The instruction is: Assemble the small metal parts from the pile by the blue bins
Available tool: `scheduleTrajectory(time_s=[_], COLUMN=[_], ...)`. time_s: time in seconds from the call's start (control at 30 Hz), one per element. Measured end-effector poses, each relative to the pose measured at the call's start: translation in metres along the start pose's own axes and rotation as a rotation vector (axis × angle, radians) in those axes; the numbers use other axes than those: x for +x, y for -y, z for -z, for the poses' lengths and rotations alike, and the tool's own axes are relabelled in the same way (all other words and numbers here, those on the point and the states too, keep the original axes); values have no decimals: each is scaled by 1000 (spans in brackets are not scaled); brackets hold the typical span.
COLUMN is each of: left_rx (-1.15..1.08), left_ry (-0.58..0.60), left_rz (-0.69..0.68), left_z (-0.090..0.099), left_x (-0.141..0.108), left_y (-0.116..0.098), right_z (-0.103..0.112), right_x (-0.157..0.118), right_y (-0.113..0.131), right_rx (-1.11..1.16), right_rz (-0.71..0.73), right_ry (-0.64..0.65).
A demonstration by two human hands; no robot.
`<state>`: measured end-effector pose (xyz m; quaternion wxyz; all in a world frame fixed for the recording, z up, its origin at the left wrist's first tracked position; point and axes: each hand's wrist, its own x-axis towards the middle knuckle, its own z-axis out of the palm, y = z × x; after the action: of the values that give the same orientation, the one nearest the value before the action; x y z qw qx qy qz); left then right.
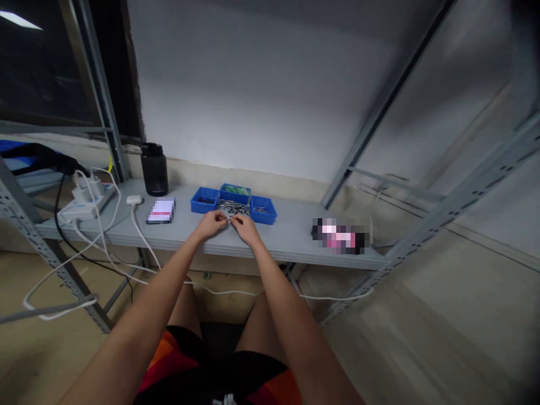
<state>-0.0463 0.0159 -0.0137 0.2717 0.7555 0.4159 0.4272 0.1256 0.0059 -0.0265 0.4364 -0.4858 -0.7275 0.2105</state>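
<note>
My left hand [212,224] and my right hand [244,226] meet above the front part of the grey shelf, fingertips pinched close together. Something tiny and pale shows between them, too small to name. Just beyond my fingers lies a pile of small shiny metal parts [234,207]. Three blue bins surround it: the left bin [205,209] holds dark small pieces, the back bin [241,198] has something green inside, and the right bin [264,218] contains some small metal pieces.
A dark bottle [154,171] stands at the back left, with a phone [161,210] before it. Farther left are a white earbud case [134,199] and a power strip [86,208] with loose cables. A blurred-out object [340,236] lies at the right. Metal uprights flank the shelf [291,236].
</note>
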Motion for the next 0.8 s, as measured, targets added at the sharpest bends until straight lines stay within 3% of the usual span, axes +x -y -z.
scheduleTrajectory(time_s=[0.8], left_rx=[24], left_ry=[89], left_rz=[-37], left_z=[3], left_x=[-4], left_y=[-9], right_z=[-1], right_x=[6], right_y=[-9], right_rx=[35], right_rz=[-19], right_ry=[65])
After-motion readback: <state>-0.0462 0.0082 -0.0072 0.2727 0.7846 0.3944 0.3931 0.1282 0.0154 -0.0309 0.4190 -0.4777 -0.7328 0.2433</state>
